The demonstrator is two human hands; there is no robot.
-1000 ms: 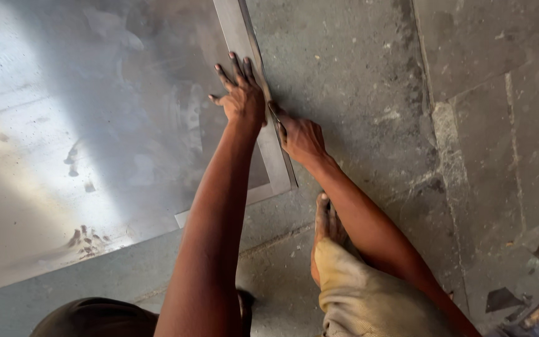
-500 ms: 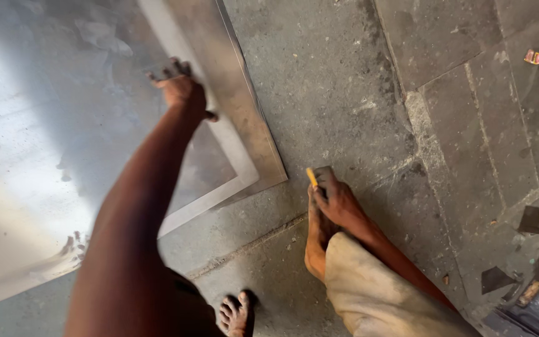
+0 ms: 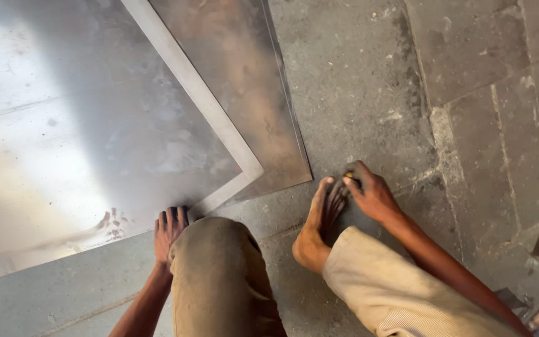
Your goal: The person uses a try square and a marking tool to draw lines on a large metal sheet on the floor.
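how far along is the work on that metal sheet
Done: nothing on the metal sheet shows as a finished cut or a clear line. In hand: the left hand rests on the sheet's near edge, and the right hand is down on the concrete floor by the bare foot, holding a small dark tool I cannot identify. Left: the sheet lies whole over a second sheet.

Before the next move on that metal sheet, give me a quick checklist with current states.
1. Left hand on the sheet edge: ok, fingers on the near edge.
2. Right hand off the sheet: ok, on the floor by the foot.
3. Tool in right hand: cannot tell, only a small dark and yellow bit shows.
4. Foot off the sheets: ok.
5. Second sheet flat: ok.
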